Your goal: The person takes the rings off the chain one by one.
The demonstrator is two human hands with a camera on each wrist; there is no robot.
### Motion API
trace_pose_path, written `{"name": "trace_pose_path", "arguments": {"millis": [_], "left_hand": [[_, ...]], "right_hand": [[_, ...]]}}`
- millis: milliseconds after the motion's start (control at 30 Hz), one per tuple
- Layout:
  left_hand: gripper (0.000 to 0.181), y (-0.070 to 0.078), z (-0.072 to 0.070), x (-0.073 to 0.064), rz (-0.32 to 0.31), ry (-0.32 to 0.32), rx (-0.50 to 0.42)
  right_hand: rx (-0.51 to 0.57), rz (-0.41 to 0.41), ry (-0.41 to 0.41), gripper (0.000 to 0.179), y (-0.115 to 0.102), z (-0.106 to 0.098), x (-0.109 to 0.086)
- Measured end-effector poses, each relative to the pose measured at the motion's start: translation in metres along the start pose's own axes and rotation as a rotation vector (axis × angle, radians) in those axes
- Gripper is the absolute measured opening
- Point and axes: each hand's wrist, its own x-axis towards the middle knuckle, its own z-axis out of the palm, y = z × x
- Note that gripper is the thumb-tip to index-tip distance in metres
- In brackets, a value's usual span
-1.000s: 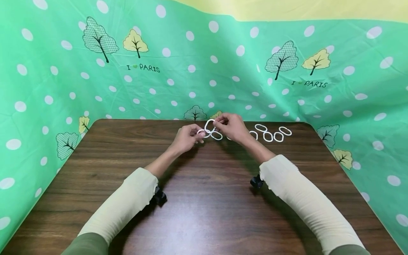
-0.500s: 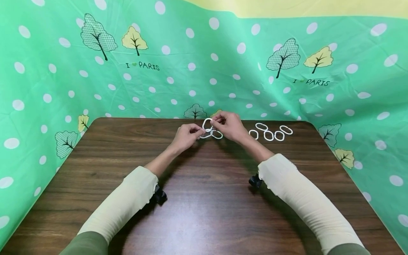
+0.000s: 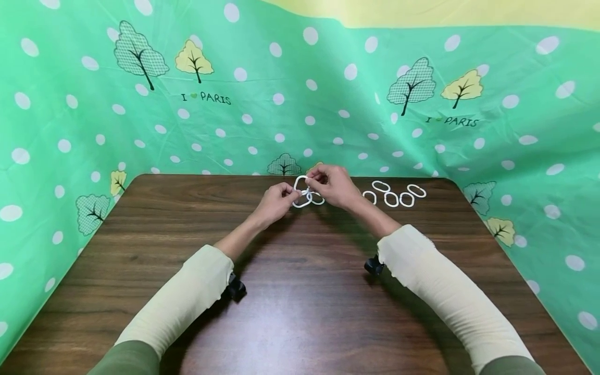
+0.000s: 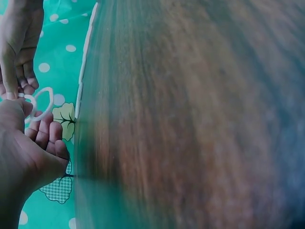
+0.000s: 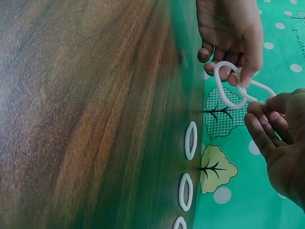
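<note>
At the table's far edge, my left hand (image 3: 273, 205) pinches a white oval ring, like a chain link (image 5: 218, 88), between thumb and fingers. My right hand (image 3: 335, 186) pinches a second white ring (image 5: 263, 86), which stands upright above the first in the head view. The two rings cross at my left fingertips; whether they are linked I cannot tell, because the fingers cover the crossing. Just behind them, a third white ring (image 3: 323, 199) lies on the table, partly covered in the head view.
Several more white rings (image 3: 386, 200) lie flat to the right of my right hand. Brown wood-grain table (image 3: 300, 291) stretches toward me. A green dotted cloth (image 3: 262, 94) hangs behind the far edge and along both sides.
My right hand has shifted slightly left with its ring, bringing it more directly above the left hand's ring. My left fingers have drawn closer together on their ring. The head view also shifts slightly.
</note>
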Motion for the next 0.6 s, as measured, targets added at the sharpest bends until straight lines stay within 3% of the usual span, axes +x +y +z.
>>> {"name": "trace_pose_path", "arguments": {"millis": [167, 233, 333, 500, 600], "left_hand": [[0.018, -0.038, 0.007, 0.025, 0.035, 0.028, 0.062], [0.019, -0.04, 0.007, 0.025, 0.045, 0.019, 0.061], [0.017, -0.031, 0.006, 0.017, 0.078, 0.015, 0.046], [0.012, 0.005, 0.002, -0.008, 0.098, -0.022, -0.011], [0.008, 0.016, 0.003, -0.014, 0.096, -0.028, -0.02]], "right_hand": [[-0.005, -0.03, -0.004, 0.015, 0.001, 0.001, 0.001], [-0.012, -0.034, -0.008, 0.015, 0.001, 0.001, 0.001], [-0.013, -0.033, -0.009, 0.017, 0.001, 0.001, 0.0], [0.01, -0.004, -0.002, 0.02, 0.002, -0.003, -0.002], [0.039, 0.024, -0.004, 0.022, 0.002, -0.006, -0.003]]}}
